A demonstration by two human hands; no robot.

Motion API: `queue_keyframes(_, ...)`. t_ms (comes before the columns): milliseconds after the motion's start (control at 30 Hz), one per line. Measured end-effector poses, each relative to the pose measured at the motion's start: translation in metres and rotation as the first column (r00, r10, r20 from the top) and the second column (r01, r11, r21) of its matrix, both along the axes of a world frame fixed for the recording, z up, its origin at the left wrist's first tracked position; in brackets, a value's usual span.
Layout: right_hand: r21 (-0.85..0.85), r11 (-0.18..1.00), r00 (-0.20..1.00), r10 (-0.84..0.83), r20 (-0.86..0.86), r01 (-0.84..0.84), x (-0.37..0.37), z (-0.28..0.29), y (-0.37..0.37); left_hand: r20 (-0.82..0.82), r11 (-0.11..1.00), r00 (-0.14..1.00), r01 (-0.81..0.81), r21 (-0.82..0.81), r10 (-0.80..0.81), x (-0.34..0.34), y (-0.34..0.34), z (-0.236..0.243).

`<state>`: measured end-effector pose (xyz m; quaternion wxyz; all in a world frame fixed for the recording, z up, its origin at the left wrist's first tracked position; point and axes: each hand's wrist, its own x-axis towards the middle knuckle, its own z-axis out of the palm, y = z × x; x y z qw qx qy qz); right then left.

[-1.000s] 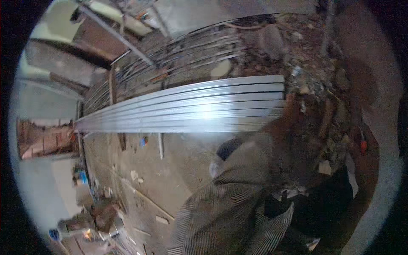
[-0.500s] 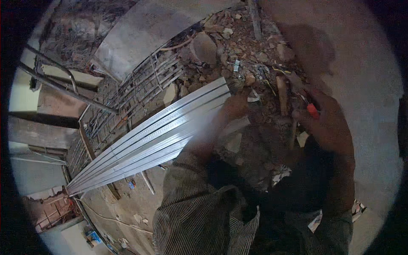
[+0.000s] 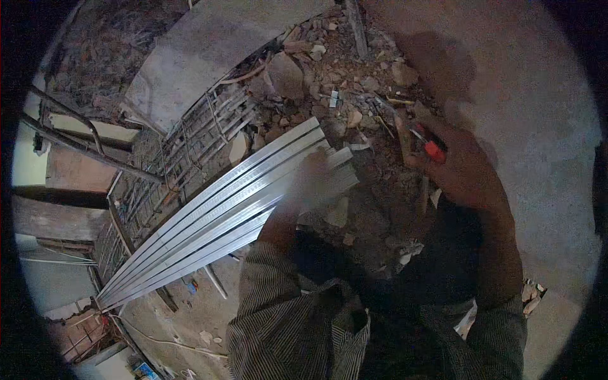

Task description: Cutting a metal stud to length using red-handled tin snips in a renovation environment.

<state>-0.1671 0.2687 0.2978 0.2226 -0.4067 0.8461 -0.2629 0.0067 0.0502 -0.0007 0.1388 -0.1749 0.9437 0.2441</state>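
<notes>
A bundle of long, shiny ribbed metal channels (image 3: 221, 202) runs from the lower left to the middle, its near ends fanned apart. My left hand (image 3: 310, 170) is over these ends, smeared by motion, so its grip cannot be made out. To the right, my right hand (image 3: 462, 161) is closed around a red-handled tool (image 3: 434, 151). A short metal part shows beside the red grip; most of the tool is hidden in the hand, and its exact kind is unclear.
Broken stone and brick rubble (image 3: 342, 69) lies beyond my hands, with a wooden post (image 3: 356, 31) in it. A steel rebar cage (image 3: 206, 130) and a metal pipe (image 3: 88, 149) are at the left. A plain wall (image 3: 538, 126) stands to the right.
The view has shifted slightly, moving the scene left. My left hand has moved left onto the channels, whose ends have spread. My right hand still holds the red-handled tool.
</notes>
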Motion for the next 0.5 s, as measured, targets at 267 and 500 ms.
queue_keyframes(267, 0.010, 0.998, 0.995, 0.066, -0.075, -0.066, 0.005, 0.003, -0.007, 0.003, 0.975, 0.988, -0.152, -0.161, 0.155, 0.044, -0.002, -0.049)
queue_keyframes(500, 0.076, 0.986, 0.989, 0.148, -0.001, -0.148, 0.008, -0.001, -0.017, -0.212, 0.959, 0.975, -0.117, -0.256, 0.063, 0.054, 0.018, -0.040)
